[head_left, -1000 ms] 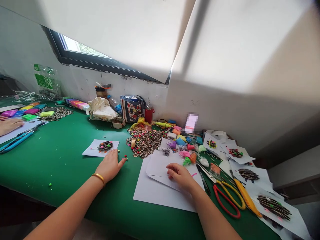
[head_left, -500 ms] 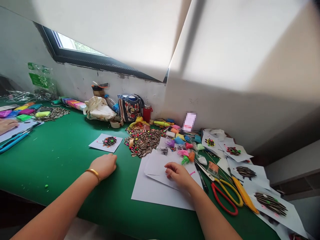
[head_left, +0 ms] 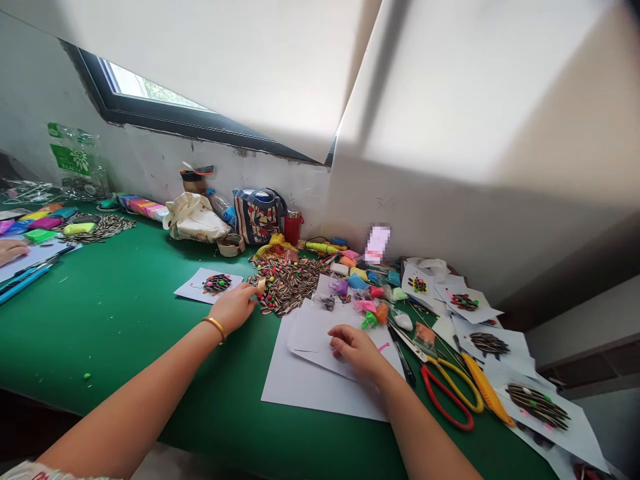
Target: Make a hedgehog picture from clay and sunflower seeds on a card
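Observation:
My left hand (head_left: 234,308), with a gold bangle at its wrist, reaches out with fingers extended to the near left edge of a pile of striped sunflower seeds (head_left: 293,287). Its fingertips are at a small tan ring (head_left: 261,285), perhaps a tape roll; whether they touch it I cannot tell. Just behind that hand lies a white card (head_left: 193,292) bearing a seed hedgehog (head_left: 217,284) with coloured dots. My right hand (head_left: 354,348) rests on stacked white paper (head_left: 310,333), fingers loosely curled and thumb apart, with nothing visible in them. A pink mark (head_left: 383,347) shows beside it.
Right of the paper lie a black pen (head_left: 406,363), red-and-yellow scissors (head_left: 450,393) and a yellow cutter (head_left: 486,390). Several seed-picture cards (head_left: 583,427) line the right edge. Coloured clay packets (head_left: 367,305) and bags (head_left: 260,217) stand behind. Another person's hand (head_left: 13,251) is far left.
My left hand has moved forward and right, from the bare green table in front of the card to the tan ring at the seeds. My right hand stays on the paper.

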{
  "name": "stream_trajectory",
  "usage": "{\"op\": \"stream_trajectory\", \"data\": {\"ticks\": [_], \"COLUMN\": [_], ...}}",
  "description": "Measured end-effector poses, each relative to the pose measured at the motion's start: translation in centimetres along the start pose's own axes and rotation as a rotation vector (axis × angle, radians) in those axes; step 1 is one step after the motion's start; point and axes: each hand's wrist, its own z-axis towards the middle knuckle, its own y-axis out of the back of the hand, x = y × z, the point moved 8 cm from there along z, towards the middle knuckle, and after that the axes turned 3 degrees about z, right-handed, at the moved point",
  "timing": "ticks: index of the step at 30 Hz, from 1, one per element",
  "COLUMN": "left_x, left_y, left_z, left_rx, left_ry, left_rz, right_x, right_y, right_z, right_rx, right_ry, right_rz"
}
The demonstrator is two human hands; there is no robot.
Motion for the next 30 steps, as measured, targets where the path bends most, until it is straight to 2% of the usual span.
{"op": "stream_trajectory", "data": {"ticks": [6, 14, 19, 24, 30], "left_x": [-0.3, -0.4, -0.4, -1.3, -3.0], "left_y": [-1.2, -1.7, -1.9, -1.8, -1.9], "left_z": [1.7, 2.5, 2.1, 1.4, 2.1], "left_rx": [0.002, 0.071, 0.097, 0.066, 0.032], "left_ry": [0.015, -0.031, -0.024, -0.066, -0.095], "left_rz": [0.008, 0.038, 0.036, -0.012, -0.067], "right_x": [-0.3, 0.0, 0.0, 0.2, 0.4], "right_y": [0.0, 0.0, 0.0, 0.0, 0.1], "right_z": [0.1, -0.1, -0.1, -0.1, -0.2], "right_rx": [0.000, -0.001, 0.001, 0.003, -0.005], "right_ry": [-0.021, -0.017, -0.015, -0.003, 0.004], "right_rz": [0.027, 0.018, 0.014, -0.015, -0.011]}}
